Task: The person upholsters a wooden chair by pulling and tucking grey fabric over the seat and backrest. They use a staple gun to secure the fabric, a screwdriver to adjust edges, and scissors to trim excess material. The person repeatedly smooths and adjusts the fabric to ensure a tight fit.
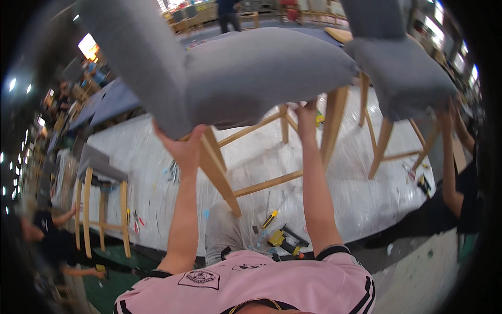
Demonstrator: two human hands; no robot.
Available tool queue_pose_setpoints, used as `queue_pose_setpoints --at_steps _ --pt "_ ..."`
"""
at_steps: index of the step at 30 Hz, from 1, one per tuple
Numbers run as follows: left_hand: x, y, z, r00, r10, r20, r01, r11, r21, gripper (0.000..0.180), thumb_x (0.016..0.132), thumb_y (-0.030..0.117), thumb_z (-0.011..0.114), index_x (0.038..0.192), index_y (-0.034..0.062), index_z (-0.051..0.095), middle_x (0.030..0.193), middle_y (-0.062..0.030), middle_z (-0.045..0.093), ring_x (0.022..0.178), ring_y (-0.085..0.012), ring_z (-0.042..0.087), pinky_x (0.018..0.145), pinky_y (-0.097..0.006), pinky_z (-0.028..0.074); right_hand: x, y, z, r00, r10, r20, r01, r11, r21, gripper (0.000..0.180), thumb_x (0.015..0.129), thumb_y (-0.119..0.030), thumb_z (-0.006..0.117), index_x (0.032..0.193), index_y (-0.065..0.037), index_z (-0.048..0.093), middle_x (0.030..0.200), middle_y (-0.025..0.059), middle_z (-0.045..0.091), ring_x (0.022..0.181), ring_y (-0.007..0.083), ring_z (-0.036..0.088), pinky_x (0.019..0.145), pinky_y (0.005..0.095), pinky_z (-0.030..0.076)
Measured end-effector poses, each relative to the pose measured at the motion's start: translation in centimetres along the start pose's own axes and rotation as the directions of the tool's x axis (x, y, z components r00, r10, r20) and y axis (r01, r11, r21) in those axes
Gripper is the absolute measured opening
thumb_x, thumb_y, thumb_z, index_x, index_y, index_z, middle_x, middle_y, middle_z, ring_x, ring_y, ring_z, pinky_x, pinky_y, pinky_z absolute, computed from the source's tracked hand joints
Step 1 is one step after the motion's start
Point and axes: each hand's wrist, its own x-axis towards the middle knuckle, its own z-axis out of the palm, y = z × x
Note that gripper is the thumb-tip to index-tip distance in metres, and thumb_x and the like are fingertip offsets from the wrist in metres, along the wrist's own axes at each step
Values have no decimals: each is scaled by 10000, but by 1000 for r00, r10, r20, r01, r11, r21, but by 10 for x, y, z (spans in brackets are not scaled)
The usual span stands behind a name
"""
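Observation:
A grey upholstered chair [272, 68] with pale wooden legs and stretchers fills the upper middle, its backrest toward the left. My left hand [180, 149] grips the lower rear corner of the seat, thumb and fingers apart around the fabric edge. Under the seat's front edge, beside a wooden leg, my right hand [306, 118] is closed on it, its fingertips partly hidden. The chair looks tilted over the plastic-covered table [261, 162]; whether all its legs touch, I cannot tell.
A yellow-black power tool [285, 240] and a yellow utility knife [270, 219] lie at the table's near edge. Another grey chair [402, 73] stands right, with a co-worker's hands [447, 118] at its seat. A third chair [102, 178] is at left, near another person.

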Motion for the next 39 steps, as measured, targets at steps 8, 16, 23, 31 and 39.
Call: queue_pose_setpoints --at_steps 8,16,23,31,39 --pt "5 12 7 997 -50 59 52 998 -37 1282 611 464 1002 1545 -1 256 1484 -208 395 1384 -338 443 1121 -457 416 142 53 -8 940 -340 -32 328 924 -199 542 954 -176 706 1430 -1 515 1367 166 599 1263 256 561 1085 398 441" --pt "-9 10 -1 998 -52 45 55 996 -68 1288 597 419 1016 1544 18 241 1469 -187 404 1322 -297 520 1023 -403 520 132 55 -37 857 -514 48 454 707 -542 475 978 -187 674 1389 11 544 1326 178 615 1234 281 573 1077 419 429" --pt "-17 7 -2 998 -38 41 40 998 -48 1261 603 414 1018 1533 15 266 1466 -187 397 1337 -311 496 1043 -425 509 118 50 -69 780 -611 138 495 467 -733 424 998 -197 646 1353 21 570 1290 189 629 1209 303 583 1070 437 419" --pt "-11 0 -2 999 -32 40 34 999 -41 1285 632 454 999 1551 -10 230 1494 -202 353 1408 -330 412 1140 -446 403 35 4 -38 946 -316 73 286 709 -644 332 1067 -246 556 1229 32 637 1105 199 709 906 282 698 764 380 541" --pt "1 7 0 975 219 -30 -208 955 211 1018 714 388 962 1496 82 386 1519 -165 347 1391 -320 400 1147 -488 340 -117 7 -50 957 280 77 -236 904 -356 469 902 73 368 1284 7 632 1025 113 745 639 162 683 561 289 560"
